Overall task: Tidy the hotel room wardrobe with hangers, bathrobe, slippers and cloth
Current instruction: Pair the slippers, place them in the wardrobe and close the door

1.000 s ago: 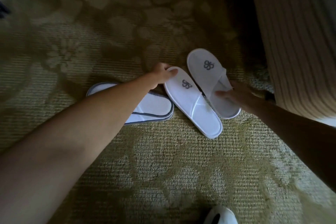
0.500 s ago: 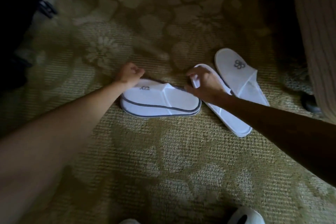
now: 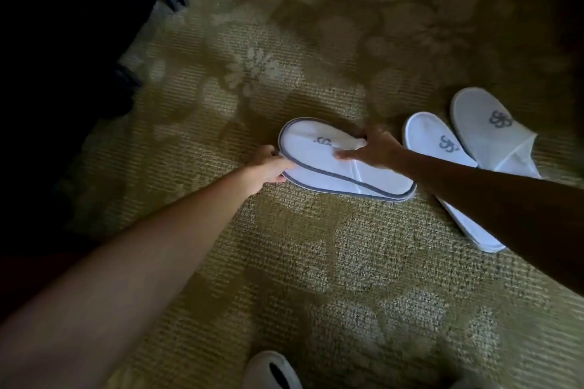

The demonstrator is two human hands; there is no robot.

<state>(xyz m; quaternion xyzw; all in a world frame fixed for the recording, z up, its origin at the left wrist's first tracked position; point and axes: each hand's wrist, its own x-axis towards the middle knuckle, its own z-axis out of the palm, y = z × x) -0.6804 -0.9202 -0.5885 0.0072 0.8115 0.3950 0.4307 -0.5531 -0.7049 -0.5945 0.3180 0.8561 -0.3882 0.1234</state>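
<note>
Grey-trimmed slipper pair (image 3: 344,164), stacked flat on carpet (image 3: 316,262): left hand (image 3: 271,164) pinches toe rim, right hand (image 3: 373,148) fingers spread on top, likely aligning them. Plain white slippers (image 3: 467,148) lie right, apart.

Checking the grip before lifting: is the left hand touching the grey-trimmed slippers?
Touching. The head view shows the left hand gripping the toe edge of the grey-trimmed slippers.

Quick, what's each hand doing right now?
Left hand: grips the toe end of the grey-trimmed slippers.
Right hand: fingers spread, resting on those slippers.
</note>
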